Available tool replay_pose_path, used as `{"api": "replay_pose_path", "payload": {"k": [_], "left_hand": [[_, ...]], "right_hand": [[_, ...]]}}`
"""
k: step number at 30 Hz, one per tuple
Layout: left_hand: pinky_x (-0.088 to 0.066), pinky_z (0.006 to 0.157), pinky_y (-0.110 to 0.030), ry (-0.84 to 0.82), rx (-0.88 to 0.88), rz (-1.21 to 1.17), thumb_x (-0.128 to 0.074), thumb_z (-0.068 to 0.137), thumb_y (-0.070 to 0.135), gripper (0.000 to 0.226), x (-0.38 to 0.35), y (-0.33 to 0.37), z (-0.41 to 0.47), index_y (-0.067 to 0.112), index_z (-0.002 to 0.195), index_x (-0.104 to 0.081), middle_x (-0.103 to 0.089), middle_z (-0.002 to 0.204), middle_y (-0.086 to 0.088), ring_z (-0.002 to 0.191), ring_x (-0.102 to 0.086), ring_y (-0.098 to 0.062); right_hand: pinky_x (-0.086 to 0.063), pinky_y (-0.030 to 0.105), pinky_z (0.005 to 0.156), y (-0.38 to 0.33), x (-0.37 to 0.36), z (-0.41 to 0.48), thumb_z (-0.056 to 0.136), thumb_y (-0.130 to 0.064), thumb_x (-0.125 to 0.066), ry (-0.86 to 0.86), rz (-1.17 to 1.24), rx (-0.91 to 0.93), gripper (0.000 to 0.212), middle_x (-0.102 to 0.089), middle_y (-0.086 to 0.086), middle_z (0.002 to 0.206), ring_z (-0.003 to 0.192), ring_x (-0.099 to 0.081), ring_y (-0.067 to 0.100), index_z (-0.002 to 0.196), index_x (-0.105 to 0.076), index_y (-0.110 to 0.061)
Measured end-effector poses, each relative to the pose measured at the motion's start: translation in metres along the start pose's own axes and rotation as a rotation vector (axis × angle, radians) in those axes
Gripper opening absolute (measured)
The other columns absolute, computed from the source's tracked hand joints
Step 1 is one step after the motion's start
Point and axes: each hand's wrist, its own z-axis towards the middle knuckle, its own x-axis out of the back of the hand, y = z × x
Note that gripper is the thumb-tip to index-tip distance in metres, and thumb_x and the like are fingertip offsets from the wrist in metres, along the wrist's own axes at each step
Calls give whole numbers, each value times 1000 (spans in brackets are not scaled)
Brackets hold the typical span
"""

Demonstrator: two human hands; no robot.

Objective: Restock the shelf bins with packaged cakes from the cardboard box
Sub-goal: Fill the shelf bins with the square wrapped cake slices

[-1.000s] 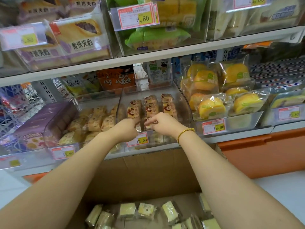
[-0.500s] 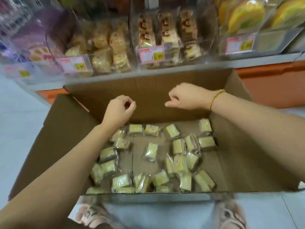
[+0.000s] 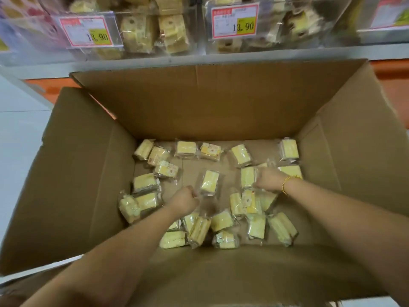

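In cardboard box (image 3: 210, 103) w/ loose packaged cakes (image 3: 184, 149), L hand (image 3: 184, 201) curled beside centre cake (image 3: 209, 182), grip can't tell; R hand (image 3: 269, 179) pinches right-side cake (image 3: 247, 176) wrapper.

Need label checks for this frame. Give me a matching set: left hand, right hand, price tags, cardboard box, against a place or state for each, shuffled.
Things:
1 left hand
2 right hand
3 price tags
4 cardboard box

Places/states:
A on the fronts of the clear shelf bins
B down in the box, gold bracelet at its wrist
C flaps open, below the shelf
D down in the box, beside the lone middle pack

Pairs: 1-D, 2-B, 3-A, 4-C
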Motion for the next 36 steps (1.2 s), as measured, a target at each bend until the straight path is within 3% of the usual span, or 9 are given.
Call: {"api": "replay_pose_path", "payload": {"k": [3, 8, 12, 16, 21, 25, 29, 31, 36], "left_hand": [[-47, 67, -26, -50, 87, 90, -53, 93, 29, 34, -19, -13, 0, 14, 123, -46, -57, 108, -2, 83, -57, -16], [-46, 65, -25, -327, 149, 81, -48, 87, 66, 69, -18, 1, 1, 3, 112, -59, -55, 95, -5, 92, -66, -25], [-54, 79, -28, -454, 147, -56, -70, 83, 46, 61, -21, 2, 2, 10, 130, -54, -49, 128, -2, 104, -59, -21], [-55, 80, -23, -491, 203, -114, -76, 80, 37, 68, -20, -3, 6, 8, 135, -50, -52, 134, -6, 107, -56, -16], [-50, 81, -27, -368, 217, -39, -80, 72, 46, 67, -40, -8, 6, 6, 122, -60, -60, 111, -3, 105, -58, -19], [-42, 82, -27, -429, 197, -76, -80, 74, 36, 53, -48, -4, -3, 8, 116, -61, -60, 117, -2, 109, -56, -19], [-44, 91, -31, -571, 222, -407, -76, 80, 19, 23, -23, 1, -7, 19, 100, -62, -62, 109, 5, 105, -56, -15], [-44, 99, -36, -651, 201, -703, -77, 78, 14, 33, -5, 5, -6, 15, 109, -64, -63, 108, -2, 102, -57, -18], [-49, 98, -47, -711, -34, -1124, -92, 57, 28, 64, 56, 35, -14, 8, 114, -70, -64, 121, -17, 111, -62, -30]], "right_hand": [[-50, 30, 62, 15, -33, 7, 89, -43, -62, -104, 299, -143, 35, -59, 9, 74, 72, -62, 27, 80, -58, -10], [-40, 29, 50, 17, -57, 18, 78, -48, -74, -42, 614, -247, 47, -47, 7, 57, 48, -44, 18, 66, -43, -15], [-37, 23, 52, 14, -59, 21, 81, -39, -74, -38, 552, -264, 40, -41, 1, 63, 54, -37, 11, 71, -45, -13], [-43, 27, 54, 18, -53, 17, 81, -30, -75, -22, 623, -275, 49, -55, 5, 67, 60, -51, 17, 118, -54, -5], [-43, 25, 57, 23, -60, 19, 75, -25, -79, 54, 768, -219, 29, -60, 7, 89, 78, -56, 19, 83, -53, -15], [-49, 30, 74, 25, -66, 22, 72, -20, -80, 65, 991, -173, 42, -60, 4, 109, 94, -56, 18, 106, -56, -11], [-49, 29, 82, 29, -54, 14, 83, -24, -72, -134, 1285, -78, 36, -62, 3, 109, 94, -58, 15, 114, -60, -10], [-52, 31, 81, 32, -42, 10, 86, -22, -68, -163, 1517, -48, 30, -64, 6, 100, 77, -61, 13, 113, -61, -11], [-47, 40, 99, 33, 15, -6, 77, -24, -71, -174, 1739, 147, 30, -68, 5, 97, 83, -67, 20, 105, -65, -15]]}}
